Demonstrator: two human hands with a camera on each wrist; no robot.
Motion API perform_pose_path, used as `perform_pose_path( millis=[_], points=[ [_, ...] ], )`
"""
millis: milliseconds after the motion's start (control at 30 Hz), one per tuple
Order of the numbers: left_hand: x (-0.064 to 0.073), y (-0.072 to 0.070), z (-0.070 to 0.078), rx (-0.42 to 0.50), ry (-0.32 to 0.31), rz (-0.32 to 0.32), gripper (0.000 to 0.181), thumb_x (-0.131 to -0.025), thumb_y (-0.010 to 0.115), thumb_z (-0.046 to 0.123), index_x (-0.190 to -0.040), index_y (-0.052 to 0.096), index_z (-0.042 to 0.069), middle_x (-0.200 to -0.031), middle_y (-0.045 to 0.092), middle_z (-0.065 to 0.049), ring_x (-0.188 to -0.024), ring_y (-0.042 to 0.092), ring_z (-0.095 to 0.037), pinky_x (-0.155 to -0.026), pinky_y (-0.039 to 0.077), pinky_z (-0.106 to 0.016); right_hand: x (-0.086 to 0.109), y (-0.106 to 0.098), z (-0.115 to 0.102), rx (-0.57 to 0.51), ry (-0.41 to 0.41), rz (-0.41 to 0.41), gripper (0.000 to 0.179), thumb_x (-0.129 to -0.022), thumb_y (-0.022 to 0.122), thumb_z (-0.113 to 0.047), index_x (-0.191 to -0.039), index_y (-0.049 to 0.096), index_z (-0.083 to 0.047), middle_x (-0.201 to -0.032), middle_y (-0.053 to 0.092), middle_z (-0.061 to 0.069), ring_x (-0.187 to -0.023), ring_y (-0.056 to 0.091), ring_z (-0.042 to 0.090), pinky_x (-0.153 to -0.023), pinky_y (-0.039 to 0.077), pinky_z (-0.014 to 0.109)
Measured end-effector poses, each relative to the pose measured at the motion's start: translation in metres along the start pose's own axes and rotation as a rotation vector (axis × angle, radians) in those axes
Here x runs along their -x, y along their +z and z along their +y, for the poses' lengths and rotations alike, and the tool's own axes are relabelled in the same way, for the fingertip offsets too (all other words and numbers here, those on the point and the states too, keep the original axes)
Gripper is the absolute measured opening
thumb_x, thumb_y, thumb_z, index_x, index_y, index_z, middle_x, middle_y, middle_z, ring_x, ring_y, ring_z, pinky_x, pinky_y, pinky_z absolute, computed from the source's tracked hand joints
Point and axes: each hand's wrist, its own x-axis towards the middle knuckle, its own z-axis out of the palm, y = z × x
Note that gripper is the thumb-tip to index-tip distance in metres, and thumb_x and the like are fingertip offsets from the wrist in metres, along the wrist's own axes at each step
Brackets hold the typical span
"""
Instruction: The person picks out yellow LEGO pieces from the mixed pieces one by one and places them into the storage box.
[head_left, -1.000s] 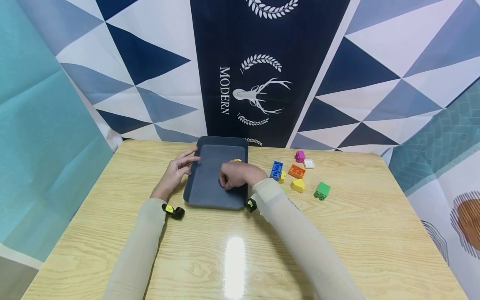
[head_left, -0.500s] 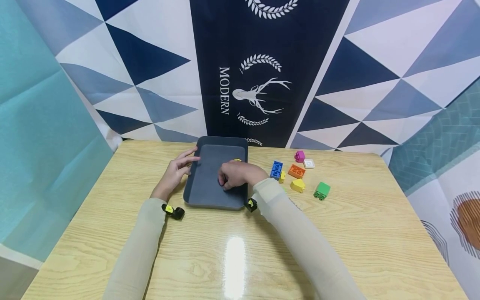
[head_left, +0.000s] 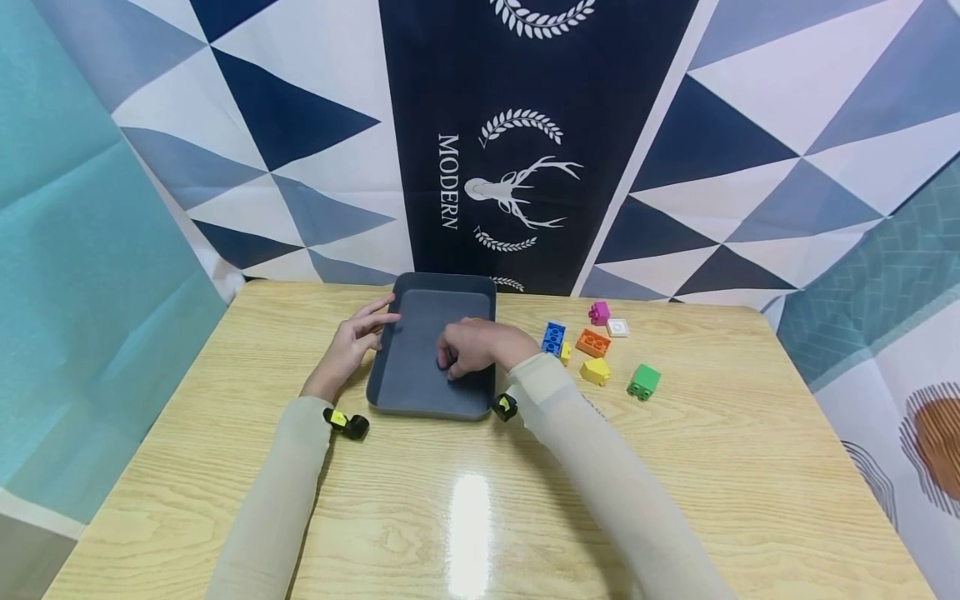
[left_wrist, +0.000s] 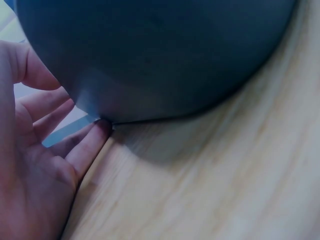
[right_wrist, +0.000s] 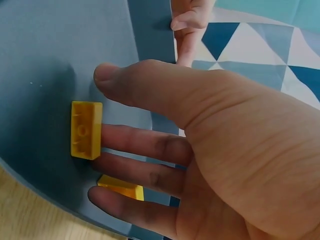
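Observation:
A dark grey tray (head_left: 420, 392) lies on the table before me. My left hand (head_left: 351, 346) is at its left side, fingers spread and fingertips at the rim; the left wrist view shows one fingertip low against the tray's outer wall. Over the tray's right half reaches my right hand (head_left: 476, 346). In the right wrist view its thumb stands apart from its fingers, and the fingertips are right beside a yellow toy brick (right_wrist: 86, 131) in the tray, hollow side showing. A second yellow brick (right_wrist: 122, 187) shows partly behind those fingers.
Right of the tray lie a blue brick (head_left: 553, 335), a small yellow brick (head_left: 566, 353), an orange brick (head_left: 593, 342), a yellow wedge-shaped brick (head_left: 596, 372), a green brick (head_left: 643, 382), a magenta brick (head_left: 599, 313) and a white tile (head_left: 618, 327). A patterned cloth (head_left: 322, 167) hangs behind the table.
My right wrist and sleeve have shifted slightly right, covering a light green piece that showed earlier beside the sleeve. The yellow brick behind the right hand shows less. My left hand stays put.

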Motion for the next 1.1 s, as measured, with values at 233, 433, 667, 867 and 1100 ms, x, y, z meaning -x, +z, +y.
perform_pose_path(
  millis=[233, 433, 667, 867, 1100],
  points=[
    [-0.001, 0.000, -0.001, -0.003, -0.004, 0.000, 0.051, -0.100, 0.046, -0.014, -0.148, 0.064, -0.016, -0.185, 0.036, -0.016, -0.175, 0.028, -0.037, -0.111, 0.045, -0.003, 0.001, -0.001, 0.002, -0.020, 0.008, 0.000, 0.011, -0.100, 0.085, -0.022, -0.110, 0.082, -0.020, -0.106, 0.071, 0.002, -0.097, 0.061, 0.018, -0.086, 0.051, 0.033],
    [-0.001, -0.001, 0.000, -0.005, -0.005, 0.001, 0.051, -0.100, 0.046, -0.014, -0.148, 0.064, -0.016, -0.185, 0.037, -0.016, -0.175, 0.028, -0.037, -0.111, 0.044, -0.003, 0.002, -0.001, 0.002, -0.012, -0.002, 0.008, 0.011, -0.100, 0.085, -0.021, -0.110, 0.083, -0.019, -0.105, 0.071, 0.002, -0.097, 0.060, 0.017, -0.086, 0.050, 0.034],
    [0.000, 0.000, 0.001, -0.005, -0.012, 0.004, 0.051, -0.100, 0.046, -0.013, -0.148, 0.064, -0.016, -0.185, 0.036, -0.016, -0.175, 0.028, -0.037, -0.111, 0.044, -0.002, 0.004, -0.004, 0.001, -0.008, 0.005, 0.008, 0.013, -0.099, 0.086, -0.023, -0.112, 0.083, -0.020, -0.109, 0.072, 0.003, -0.099, 0.061, 0.018, -0.087, 0.051, 0.034],
    [0.000, 0.000, 0.001, -0.003, -0.012, 0.004, 0.051, -0.100, 0.046, -0.014, -0.148, 0.063, -0.017, -0.185, 0.036, -0.016, -0.175, 0.028, -0.037, -0.109, 0.045, -0.003, 0.008, -0.009, 0.001, -0.016, 0.027, 0.000, 0.017, -0.100, 0.086, -0.024, -0.116, 0.083, -0.020, -0.120, 0.074, 0.005, -0.107, 0.062, 0.021, -0.094, 0.053, 0.038],
    [0.000, 0.000, 0.001, -0.009, -0.004, 0.003, 0.051, -0.100, 0.046, -0.015, -0.147, 0.064, -0.016, -0.185, 0.037, -0.017, -0.175, 0.029, -0.038, -0.109, 0.045, -0.003, 0.011, -0.019, 0.001, -0.006, 0.038, -0.004, 0.021, -0.102, 0.083, -0.023, -0.123, 0.083, -0.020, -0.126, 0.076, 0.007, -0.113, 0.064, 0.023, -0.101, 0.057, 0.042]
  ],
)
